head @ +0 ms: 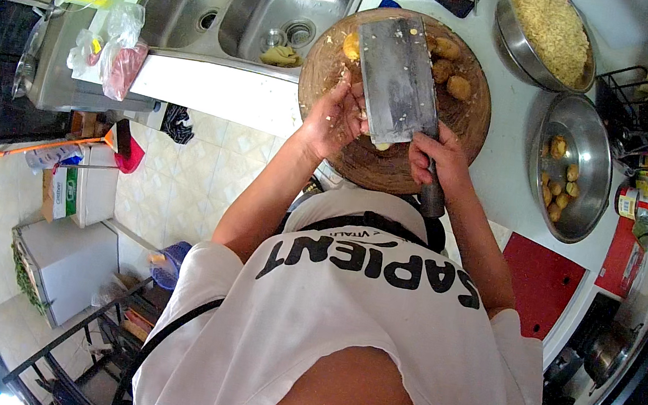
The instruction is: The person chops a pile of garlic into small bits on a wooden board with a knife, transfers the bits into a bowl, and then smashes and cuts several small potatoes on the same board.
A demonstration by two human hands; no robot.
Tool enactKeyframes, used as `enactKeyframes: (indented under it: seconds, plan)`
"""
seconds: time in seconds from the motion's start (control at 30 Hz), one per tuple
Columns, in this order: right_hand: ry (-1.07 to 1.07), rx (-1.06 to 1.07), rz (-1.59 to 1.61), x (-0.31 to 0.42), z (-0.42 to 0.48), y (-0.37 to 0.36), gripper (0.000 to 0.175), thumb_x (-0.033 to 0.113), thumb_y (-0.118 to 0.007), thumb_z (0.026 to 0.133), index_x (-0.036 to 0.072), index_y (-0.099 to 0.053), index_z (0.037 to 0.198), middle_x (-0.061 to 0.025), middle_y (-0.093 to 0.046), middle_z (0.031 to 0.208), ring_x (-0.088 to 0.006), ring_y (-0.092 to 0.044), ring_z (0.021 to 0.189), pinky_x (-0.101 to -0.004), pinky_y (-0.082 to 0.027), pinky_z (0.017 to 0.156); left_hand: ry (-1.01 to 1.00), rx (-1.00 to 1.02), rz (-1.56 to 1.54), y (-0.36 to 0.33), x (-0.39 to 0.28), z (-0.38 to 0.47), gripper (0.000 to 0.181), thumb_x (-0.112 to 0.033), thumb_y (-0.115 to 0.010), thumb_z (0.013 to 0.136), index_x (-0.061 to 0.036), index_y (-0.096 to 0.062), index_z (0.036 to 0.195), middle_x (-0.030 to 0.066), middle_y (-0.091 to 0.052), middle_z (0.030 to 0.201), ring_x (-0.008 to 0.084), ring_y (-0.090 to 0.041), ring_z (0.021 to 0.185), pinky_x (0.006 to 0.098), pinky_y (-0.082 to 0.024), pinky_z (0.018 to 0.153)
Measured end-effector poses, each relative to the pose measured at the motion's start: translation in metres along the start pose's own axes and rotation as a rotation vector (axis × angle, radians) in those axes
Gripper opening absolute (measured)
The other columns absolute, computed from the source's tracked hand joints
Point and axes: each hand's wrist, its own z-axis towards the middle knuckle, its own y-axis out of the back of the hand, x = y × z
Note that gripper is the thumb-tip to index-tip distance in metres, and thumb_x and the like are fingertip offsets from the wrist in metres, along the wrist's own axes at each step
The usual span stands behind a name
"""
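My right hand (442, 157) grips the dark handle of a cleaver (397, 82), its broad blade flat over a round wooden chopping board (462, 122). Pale crumbs stick to the steel. My left hand (336, 118) is cupped beside the blade's left edge, palm showing and thumb apart, with bits of food on the skin; some of its fingers are hidden by the blade. Several brown potatoes (459, 88) rest on the board's far right. A yellow piece, perhaps a peeled potato (352, 47), lies at the far left. Under the blade's near end a small pale piece (382, 146) peeks out.
A double steel sink (229, 15) adjoins the board on the left. To the right, a steel bowl (598, 173) holds several small potatoes; behind it another bowl (509, 57) is heaped with pale chopped food. Plastic bags (123, 62) hang over the counter's left edge.
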Motion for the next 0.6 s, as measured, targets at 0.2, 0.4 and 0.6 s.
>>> enactKeyframes:
  seconds: [0.2, 0.4, 0.6]
  plan:
    - [0.011, -0.055, 0.114, -0.013, 0.002, 0.016, 0.011, 0.015, -0.049, 0.088, 0.006, -0.044, 0.090, -0.0012, -0.040, 0.054, -0.0099, -0.036, 0.034, -0.0272, -0.034, 0.034, -0.121, -0.185, 0.215, 0.017, -0.003, -0.007, 0.030, -0.021, -0.044, 0.092, -0.0023, -0.046, 0.115, 0.0124, -0.055, 0.111, 0.0244, -0.057, 0.100, 0.0392, -0.047, 0.091]
    - [0.068, -0.052, 0.241, -0.025, 0.008, 0.023, 0.012, 0.017, -0.050, 0.088, 0.008, -0.043, 0.085, -0.0011, -0.040, 0.053, -0.0114, -0.037, 0.033, -0.0303, -0.036, 0.035, 0.057, -0.117, 0.089, 0.009, 0.003, -0.013, 0.030, -0.012, -0.045, 0.091, 0.0012, -0.040, 0.118, 0.0167, -0.054, 0.113, 0.0282, -0.054, 0.105, 0.0390, -0.048, 0.089]
    - [0.043, -0.045, 0.253, -0.030, 0.016, 0.009, 0.014, 0.018, -0.051, 0.087, 0.007, -0.043, 0.082, -0.0016, -0.041, 0.052, -0.0127, -0.037, 0.034, -0.0314, -0.036, 0.035, 0.063, -0.133, 0.150, -0.003, 0.028, -0.015, 0.037, -0.003, -0.054, 0.085, -0.0033, -0.043, 0.120, 0.0160, -0.052, 0.118, 0.0282, -0.057, 0.103, 0.0375, -0.048, 0.090]
